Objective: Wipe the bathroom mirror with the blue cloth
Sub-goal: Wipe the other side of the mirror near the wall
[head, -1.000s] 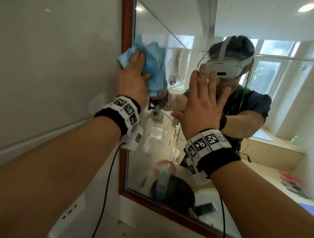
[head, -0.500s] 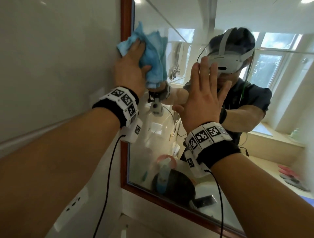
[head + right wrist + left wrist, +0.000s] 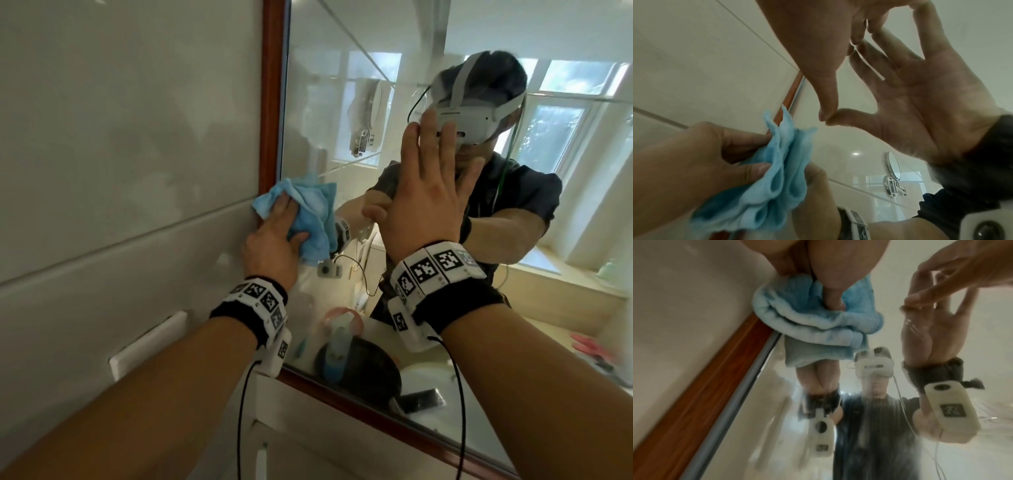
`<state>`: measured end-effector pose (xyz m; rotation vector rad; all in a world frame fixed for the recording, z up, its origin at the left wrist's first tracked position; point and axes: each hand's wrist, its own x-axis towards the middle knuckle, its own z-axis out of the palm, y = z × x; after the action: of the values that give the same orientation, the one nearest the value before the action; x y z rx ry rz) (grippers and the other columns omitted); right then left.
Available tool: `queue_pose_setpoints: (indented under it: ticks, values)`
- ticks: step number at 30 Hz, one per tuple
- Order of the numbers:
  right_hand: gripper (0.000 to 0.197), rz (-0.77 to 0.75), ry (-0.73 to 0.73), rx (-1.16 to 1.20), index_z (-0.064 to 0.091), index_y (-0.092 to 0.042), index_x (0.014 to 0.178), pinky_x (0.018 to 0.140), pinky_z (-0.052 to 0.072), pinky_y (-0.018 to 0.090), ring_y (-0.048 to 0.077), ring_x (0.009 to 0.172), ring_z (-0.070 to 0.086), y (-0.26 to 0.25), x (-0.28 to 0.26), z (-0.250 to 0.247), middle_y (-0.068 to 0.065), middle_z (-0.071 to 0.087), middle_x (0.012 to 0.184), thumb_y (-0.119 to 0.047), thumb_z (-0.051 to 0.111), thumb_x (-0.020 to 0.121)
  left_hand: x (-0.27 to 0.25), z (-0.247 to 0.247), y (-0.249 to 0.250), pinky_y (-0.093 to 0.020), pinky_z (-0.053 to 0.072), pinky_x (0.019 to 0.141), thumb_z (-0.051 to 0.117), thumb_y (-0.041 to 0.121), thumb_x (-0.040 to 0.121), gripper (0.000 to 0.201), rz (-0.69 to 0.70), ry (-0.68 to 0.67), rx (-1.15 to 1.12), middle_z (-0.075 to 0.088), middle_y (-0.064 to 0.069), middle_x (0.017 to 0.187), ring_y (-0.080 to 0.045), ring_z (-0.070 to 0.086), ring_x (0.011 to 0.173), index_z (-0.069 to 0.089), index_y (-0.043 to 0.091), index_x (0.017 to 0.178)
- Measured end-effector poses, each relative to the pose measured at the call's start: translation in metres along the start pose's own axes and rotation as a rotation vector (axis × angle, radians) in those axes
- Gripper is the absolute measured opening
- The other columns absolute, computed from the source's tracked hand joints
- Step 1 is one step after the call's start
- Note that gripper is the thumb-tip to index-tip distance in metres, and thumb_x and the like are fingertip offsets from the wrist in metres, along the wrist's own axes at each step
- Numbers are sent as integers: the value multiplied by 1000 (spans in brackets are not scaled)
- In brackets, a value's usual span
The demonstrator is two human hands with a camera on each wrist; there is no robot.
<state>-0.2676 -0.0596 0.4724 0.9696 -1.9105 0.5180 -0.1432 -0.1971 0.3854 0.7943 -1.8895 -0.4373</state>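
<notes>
The mirror (image 3: 325,102) has a red-brown wooden frame (image 3: 270,102) and hangs on a tiled wall. My left hand (image 3: 274,236) grips the crumpled blue cloth (image 3: 308,212) and presses it on the glass at mid height, against the frame's left side. In the left wrist view the thumb digs into the folds of the cloth (image 3: 813,324). In the right wrist view the fingers of the left hand (image 3: 694,159) curl round the cloth (image 3: 777,178). My right hand (image 3: 428,192) is spread flat, with the fingertips (image 3: 826,113) touching the glass right of the cloth.
Pale wall tiles (image 3: 120,137) and a white socket plate (image 3: 147,346) lie left of the mirror. The lower frame rail (image 3: 376,411) runs under my wrists. The glass reflects a person in a headset, a dark basin, a phone and a window. Cables hang from both wrist cameras.
My left hand has slid the cloth down the mirror's left edge from near the top to mid height. The right hand stays flat on the glass.
</notes>
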Motion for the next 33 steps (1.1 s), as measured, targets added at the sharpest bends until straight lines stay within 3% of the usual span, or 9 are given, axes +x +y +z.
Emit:
queue_pose_setpoints:
  ticks: [3, 11, 14, 19, 23, 26, 33]
  values:
    - [108, 5, 1, 7, 9, -13, 153, 113, -4, 59, 26, 149, -3, -1, -1, -1, 5, -1, 162, -49, 73, 74, -14, 3, -3, -30, 42, 102, 66, 25, 92, 64, -117, -34, -90, 54, -5, 141, -29, 57, 118, 37, 39, 147]
    - [111, -14, 10, -32, 11, -13, 154, 112, -9, 56, 27, 149, -1, 1, -3, -1, 6, 1, 162, -56, 72, 73, -45, 25, -24, -16, 33, 87, 65, 31, 93, 61, -214, -30, -72, 56, -9, 138, -28, 57, 116, 38, 41, 146]
    - [111, -14, 2, -42, 9, -13, 154, 111, -11, 54, 27, 149, -2, 1, -2, 2, 5, 0, 162, -56, 72, 73, -47, 31, -29, -22, 37, 97, 67, 31, 91, 60, -227, -20, -75, 52, -10, 142, -30, 54, 122, 42, 37, 145]
    - [111, -31, -4, -23, 9, -12, 154, 113, -7, 56, 26, 149, -2, 6, -4, 5, 5, 0, 162, -57, 70, 73, -72, 45, -44, -26, 40, 99, 70, 32, 88, 60, -286, -34, -27, 53, -14, 140, -32, 55, 120, 47, 34, 143]
    - [109, -34, 5, -16, 9, -13, 154, 113, -8, 55, 26, 149, -2, 8, -4, 10, 5, 1, 162, -60, 67, 75, -118, 63, -59, -42, 47, 84, 64, 38, 91, 57, -399, -132, 128, 61, -21, 125, -41, 59, 103, 46, 30, 144]
    - [107, -35, 32, -5, 11, -12, 154, 114, -6, 55, 26, 149, 2, 9, -6, 12, 6, 5, 162, -64, 64, 76, -135, 80, -67, -43, 46, 86, 64, 35, 91, 55, -518, -115, 92, 59, -23, 127, -42, 58, 106, 49, 27, 143]
    - [105, -48, 39, -11, 11, -12, 154, 115, -2, 54, 26, 149, 3, 10, -8, 13, 6, 6, 162, -57, 67, 77, -139, 96, -80, -45, 49, 95, 67, 39, 88, 53, -631, -47, -50, 64, -17, 124, -41, 59, 109, 55, 25, 137]
